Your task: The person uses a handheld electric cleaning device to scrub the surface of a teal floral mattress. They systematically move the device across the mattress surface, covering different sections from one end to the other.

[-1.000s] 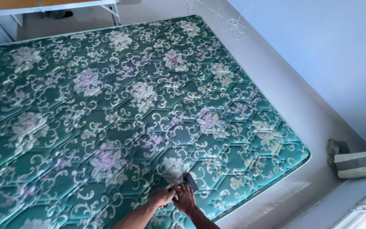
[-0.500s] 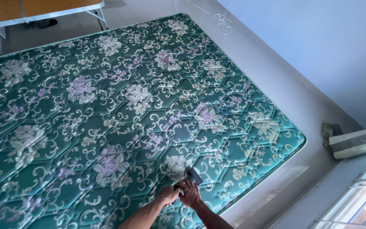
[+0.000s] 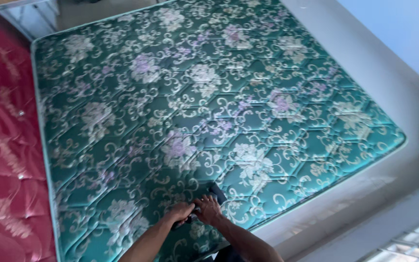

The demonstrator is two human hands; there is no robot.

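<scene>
A small dark tool (image 3: 215,192) is pressed onto the near part of the mattress (image 3: 209,111), just ahead of the two hands and close to the mattress's near edge. What kind of tool it is cannot be told. The left hand (image 3: 179,212) and the right hand (image 3: 208,209) are brought close together, side by side, with the fingers curled down around the tool's near end; both are closed on it, and both forearms are seen reaching in from the bottom of the view.

The mattress is covered in quilted green fabric, patterned with pale flowers, curling scrolls and faint lilac blossoms, and stitched in diamond shapes. It is laid flat and fills most of the view, with its piped edge running along the right side. Beside it on the left, touching its long edge, a red tufted mattress (image 3: 3,145) with buttoned dimples is seen.

To the right, a strip of pale floor (image 3: 379,87) is left between the green mattress and a light blue wall (image 3: 403,29). At the lower right corner, pale window bars (image 3: 413,242) are caught in bright light. Beyond the far edge, at the upper left, the white legs of a piece of furniture (image 3: 30,17) are visible.
</scene>
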